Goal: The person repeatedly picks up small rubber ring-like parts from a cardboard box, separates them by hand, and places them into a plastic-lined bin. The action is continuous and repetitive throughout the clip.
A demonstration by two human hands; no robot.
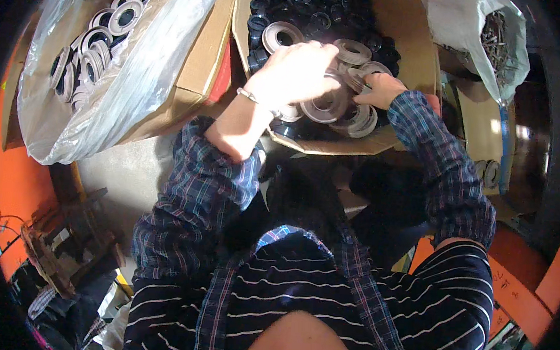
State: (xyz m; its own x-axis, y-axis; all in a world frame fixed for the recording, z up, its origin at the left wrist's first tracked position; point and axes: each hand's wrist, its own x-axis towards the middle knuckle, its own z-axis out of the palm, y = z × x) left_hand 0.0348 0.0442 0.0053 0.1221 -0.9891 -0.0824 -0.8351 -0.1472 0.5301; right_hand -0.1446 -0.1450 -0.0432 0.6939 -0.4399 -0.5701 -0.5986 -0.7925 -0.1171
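Note:
Before me a cardboard box [412, 53] holds black plastic fittings [318, 21] with pale grey ribbed plastic rings [352, 51] lying on them. My left hand [295, 75], washed out by sunlight, reaches over the rings with its palm down. Its fingertips hide what lies under them, so its grip is unclear. Just below that hand lies a wide flanged grey ring [325, 105]. My right hand [381, 90] comes in from the right side of the box. Its thumb and fingers pinch the edge of a grey ribbed ring [356, 80].
At the left, a plastic-lined carton [197, 69] contains grey rings with dark centres [126, 17]. A white sack [455, 17] of small metal pieces [495, 41] stands at the upper right. Orange metal framing [518, 295] flanks me, with a rusty metal fixture [64, 243] at lower left.

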